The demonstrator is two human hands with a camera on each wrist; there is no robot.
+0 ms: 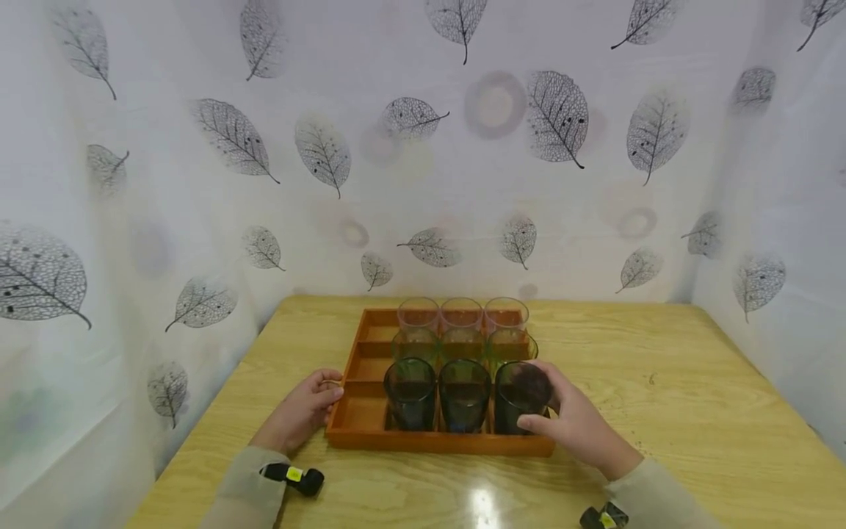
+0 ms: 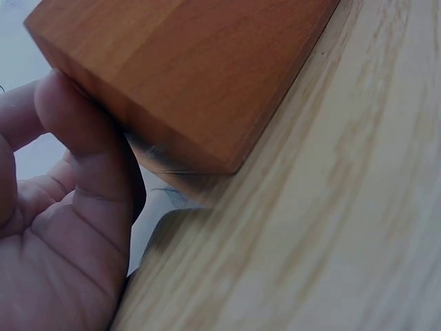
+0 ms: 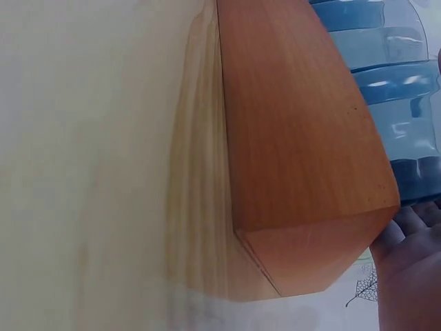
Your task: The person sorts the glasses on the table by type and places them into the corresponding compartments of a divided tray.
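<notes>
A shallow reddish-brown wooden tray [image 1: 436,442] with divided compartments lies on the table. My left hand [image 1: 304,411] holds the tray's left wall, and its thumb touches the wood at the corner in the left wrist view. Around the dark tinted glass [image 1: 518,411] at the tray's front right curl the fingers and thumb of my right hand [image 1: 581,422]. That glass stands upright in the front row, beside a middle dark glass [image 1: 465,404] and a left one [image 1: 411,404]. Seen from the right wrist, the glasses look bluish, and part of my right hand [image 3: 413,269] is out of frame.
Behind the dark glasses stand a row of pale yellow-green glasses [image 1: 463,345] and a back row of pinkish clear glasses [image 1: 460,314]. The pale wood table [image 1: 661,382] extends on both sides. A leaf-patterned curtain [image 1: 463,206] surrounds its back and sides.
</notes>
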